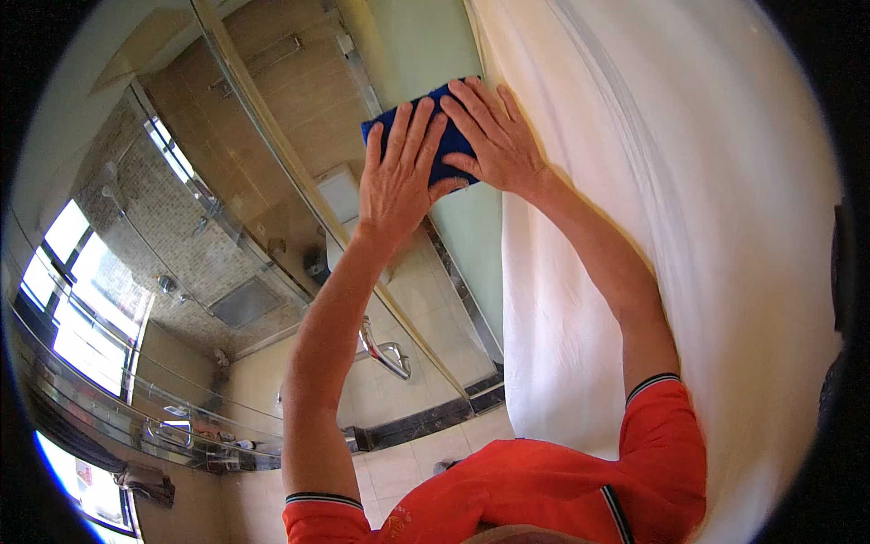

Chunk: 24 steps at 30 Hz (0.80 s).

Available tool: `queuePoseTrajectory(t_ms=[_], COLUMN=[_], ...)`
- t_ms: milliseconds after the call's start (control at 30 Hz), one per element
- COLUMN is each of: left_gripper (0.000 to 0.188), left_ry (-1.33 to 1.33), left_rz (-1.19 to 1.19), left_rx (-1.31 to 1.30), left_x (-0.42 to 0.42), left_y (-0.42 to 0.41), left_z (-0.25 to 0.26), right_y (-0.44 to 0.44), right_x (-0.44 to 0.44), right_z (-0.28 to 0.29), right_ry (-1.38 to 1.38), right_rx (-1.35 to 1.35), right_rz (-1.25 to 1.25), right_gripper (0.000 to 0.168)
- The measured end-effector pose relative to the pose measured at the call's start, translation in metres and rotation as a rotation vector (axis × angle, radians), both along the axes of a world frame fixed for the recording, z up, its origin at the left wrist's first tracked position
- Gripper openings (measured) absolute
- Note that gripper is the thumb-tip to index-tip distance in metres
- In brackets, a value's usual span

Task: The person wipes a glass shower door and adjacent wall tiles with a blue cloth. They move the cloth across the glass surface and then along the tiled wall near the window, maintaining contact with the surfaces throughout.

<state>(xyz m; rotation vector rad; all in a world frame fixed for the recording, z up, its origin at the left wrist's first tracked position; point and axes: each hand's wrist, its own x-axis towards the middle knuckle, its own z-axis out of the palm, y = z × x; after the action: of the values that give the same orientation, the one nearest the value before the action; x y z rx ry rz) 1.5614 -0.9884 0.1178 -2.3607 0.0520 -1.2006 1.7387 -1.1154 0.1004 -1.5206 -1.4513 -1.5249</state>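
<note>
A folded dark blue cloth (453, 144) lies flat against a glass panel (435, 41), high in front of me. My left hand (402, 163) presses on the cloth's left part, its fingers spread and pointing up. Beside it, my right hand (496, 139) rests on the cloth's upper right part, fingers also spread. The two hands are close together, thumbs towards each other. A long white curtain (571, 326) hangs right behind and beside my right forearm. Parts of the cloth are hidden under both palms.
A chrome door handle (386, 353) sticks out from the glass door below my left forearm. To the left are a tiled shower area with a hand shower (109, 183), bright windows (88, 299) and a shelf with small items. A dark stone sill (421, 423) crosses the tiled floor.
</note>
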Motion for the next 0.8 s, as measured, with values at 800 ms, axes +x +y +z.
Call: queuePoseTrajectory(t_ms=[800], left_gripper=[0.1], left_ry=[-0.067], left_rz=[0.1], left_rx=[0.02], left_x=[-0.014], left_y=[0.022], left_z=[-0.027], right_y=[0.025], right_x=[-0.014], right_z=[-0.019], right_ry=[-0.007], right_rx=[-0.024], right_rz=[0.023], right_gripper=[0.08])
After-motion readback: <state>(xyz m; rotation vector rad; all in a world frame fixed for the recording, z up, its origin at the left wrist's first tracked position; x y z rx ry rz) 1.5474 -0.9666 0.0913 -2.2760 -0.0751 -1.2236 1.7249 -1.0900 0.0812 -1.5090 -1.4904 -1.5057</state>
